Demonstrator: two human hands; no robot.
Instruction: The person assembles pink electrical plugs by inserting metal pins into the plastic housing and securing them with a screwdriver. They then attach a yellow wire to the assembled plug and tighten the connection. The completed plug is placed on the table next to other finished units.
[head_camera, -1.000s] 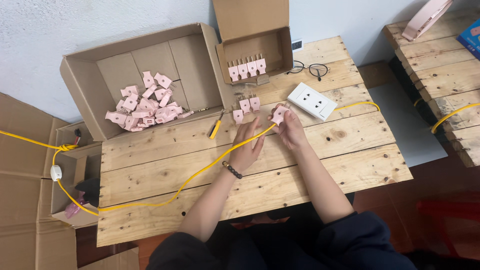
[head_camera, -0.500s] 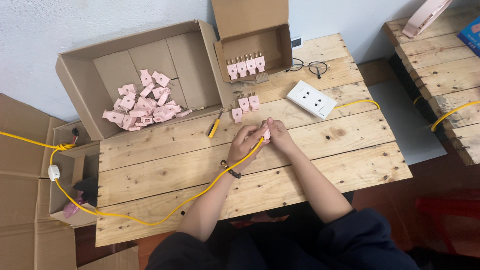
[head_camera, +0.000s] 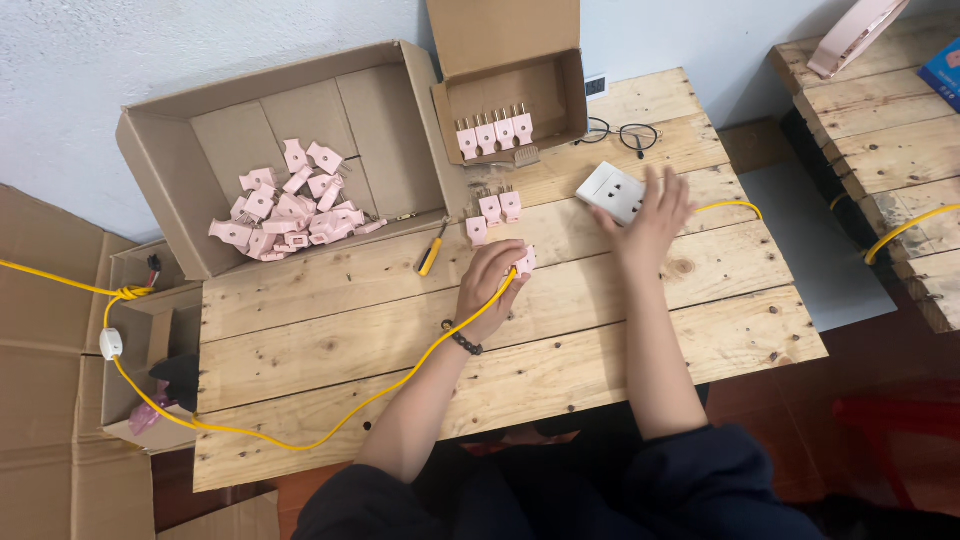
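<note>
Left hand (head_camera: 490, 285) was curled, grasping a pink plug (head_camera: 524, 262) on the yellow cord (head_camera: 400, 375), resting on the bench (head_camera: 560, 340) just below the socket (head_camera: 612, 193). Right hand (head_camera: 650, 215) lay flat, fingers spread and released, touching the socket's lower right edge.

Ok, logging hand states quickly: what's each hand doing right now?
Left hand: closed, holding a pink plug on the yellow cable.
Right hand: open, fingers spread, by the white socket block.
</note>
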